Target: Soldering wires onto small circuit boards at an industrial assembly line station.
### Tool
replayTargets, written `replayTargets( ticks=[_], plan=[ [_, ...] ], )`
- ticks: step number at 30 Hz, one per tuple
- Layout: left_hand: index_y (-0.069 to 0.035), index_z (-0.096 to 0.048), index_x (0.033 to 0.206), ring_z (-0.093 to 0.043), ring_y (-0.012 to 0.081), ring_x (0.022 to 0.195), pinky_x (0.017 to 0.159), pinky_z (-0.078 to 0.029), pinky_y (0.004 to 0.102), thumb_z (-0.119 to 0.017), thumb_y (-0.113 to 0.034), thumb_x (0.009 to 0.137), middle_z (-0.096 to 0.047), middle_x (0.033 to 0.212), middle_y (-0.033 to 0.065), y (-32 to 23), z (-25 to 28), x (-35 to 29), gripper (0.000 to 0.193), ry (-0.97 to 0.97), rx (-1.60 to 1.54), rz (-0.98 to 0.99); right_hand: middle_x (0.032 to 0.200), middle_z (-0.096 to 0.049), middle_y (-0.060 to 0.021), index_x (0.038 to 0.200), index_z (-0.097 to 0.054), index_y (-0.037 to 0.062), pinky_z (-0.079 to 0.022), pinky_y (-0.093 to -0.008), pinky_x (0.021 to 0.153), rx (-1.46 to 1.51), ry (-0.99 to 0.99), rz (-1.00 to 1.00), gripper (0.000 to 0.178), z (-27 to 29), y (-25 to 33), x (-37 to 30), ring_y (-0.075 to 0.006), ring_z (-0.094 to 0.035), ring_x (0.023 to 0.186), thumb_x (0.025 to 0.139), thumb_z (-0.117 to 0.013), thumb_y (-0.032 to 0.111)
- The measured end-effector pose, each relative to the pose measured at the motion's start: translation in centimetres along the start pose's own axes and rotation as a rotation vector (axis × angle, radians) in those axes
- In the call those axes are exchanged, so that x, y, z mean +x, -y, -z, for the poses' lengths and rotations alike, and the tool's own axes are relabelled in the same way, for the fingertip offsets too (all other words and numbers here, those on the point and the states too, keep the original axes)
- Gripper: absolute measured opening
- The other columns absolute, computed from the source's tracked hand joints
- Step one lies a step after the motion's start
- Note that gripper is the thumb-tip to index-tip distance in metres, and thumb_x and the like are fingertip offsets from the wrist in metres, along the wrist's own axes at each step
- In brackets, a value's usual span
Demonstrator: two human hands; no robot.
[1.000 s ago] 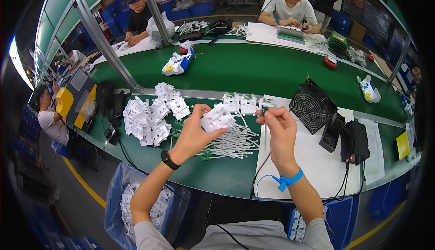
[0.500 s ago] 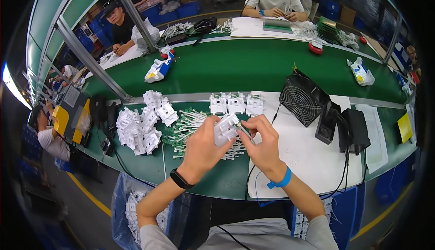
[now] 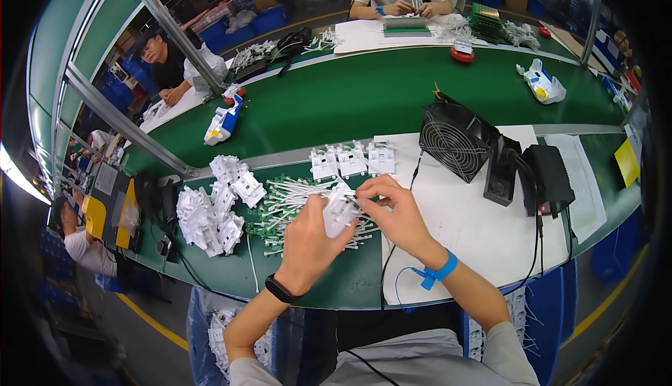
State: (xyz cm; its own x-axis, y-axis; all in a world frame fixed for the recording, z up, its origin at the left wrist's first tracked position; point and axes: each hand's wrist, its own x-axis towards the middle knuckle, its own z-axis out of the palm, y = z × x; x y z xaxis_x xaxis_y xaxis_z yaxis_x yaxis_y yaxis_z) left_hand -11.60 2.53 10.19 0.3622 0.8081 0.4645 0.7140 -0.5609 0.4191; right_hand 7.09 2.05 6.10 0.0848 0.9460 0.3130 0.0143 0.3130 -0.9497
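Note:
My left hand (image 3: 311, 244) holds a white plastic housing (image 3: 337, 216), tilted, above the bench. At the housing's upper edge, the fingers of my right hand (image 3: 399, 216) are pinched on a thin white lead with a small green end, mostly hidden by the fingertips. Under and behind my hands lies a heap of white leads with green ends (image 3: 290, 195). Three similar white housings (image 3: 352, 160) stand in a row just beyond it. To the left is a loose pile of white housings (image 3: 203, 219).
A black fan (image 3: 456, 144) and a black power box (image 3: 548, 178) with cables stand right on white board (image 3: 462, 253). Beyond runs a green conveyor (image 3: 336, 95) carrying blue-and-white units (image 3: 542, 83). A lined bin (image 3: 203, 316) is below left. Co-workers sit across.
The view has shifted slightly. My right fingers have closed in against the housing's upper edge, and the lead, plainer to see before, is now mostly covered. My left hand keeps its hold.

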Motion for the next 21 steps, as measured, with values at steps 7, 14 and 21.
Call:
replayTargets(
  ticks=[7,14,21],
  plan=[
    [-0.001,-0.055,0.103,-0.072,0.0328,0.07,0.06,-0.057,0.0397,-0.091,-0.034,0.075,-0.07,0.084,0.0167,0.8,0.4,0.0,0.056,0.012,-0.102,-0.064,0.114,-0.068,-0.0069,0.106,-0.072,-0.0009,-0.051,-0.0296,0.093,0.275,0.203,-0.237,0.012,2.2,0.4,0.7,-0.0137,-0.063,0.106,0.095,-0.071,0.005],
    [-0.002,-0.056,0.103,-0.076,0.0287,0.073,0.063,-0.06,0.036,-0.093,-0.034,0.072,-0.074,0.087,0.0168,1.6,0.6,0.2,0.058,0.068,-0.289,-0.109,0.105,-0.075,-0.0114,0.122,-0.065,-0.0075,-0.054,-0.027,0.083,0.298,0.488,-0.392,0.03,3.6,1.9,0.9,-0.0126,-0.068,0.093,0.1,-0.066,0.013],
    [0.0,-0.057,0.104,-0.077,0.029,0.074,0.063,-0.06,0.036,-0.093,-0.035,0.073,-0.074,0.088,0.0169,1.7,0.3,0.0,0.06,0.118,-0.291,-0.067,0.104,-0.076,-0.0125,0.122,-0.065,-0.0079,-0.054,-0.0259,0.078,0.288,0.512,-0.401,0.03,3.9,1.4,0.9,-0.0123,-0.068,0.091,0.101,-0.065,0.013]
  ],
)
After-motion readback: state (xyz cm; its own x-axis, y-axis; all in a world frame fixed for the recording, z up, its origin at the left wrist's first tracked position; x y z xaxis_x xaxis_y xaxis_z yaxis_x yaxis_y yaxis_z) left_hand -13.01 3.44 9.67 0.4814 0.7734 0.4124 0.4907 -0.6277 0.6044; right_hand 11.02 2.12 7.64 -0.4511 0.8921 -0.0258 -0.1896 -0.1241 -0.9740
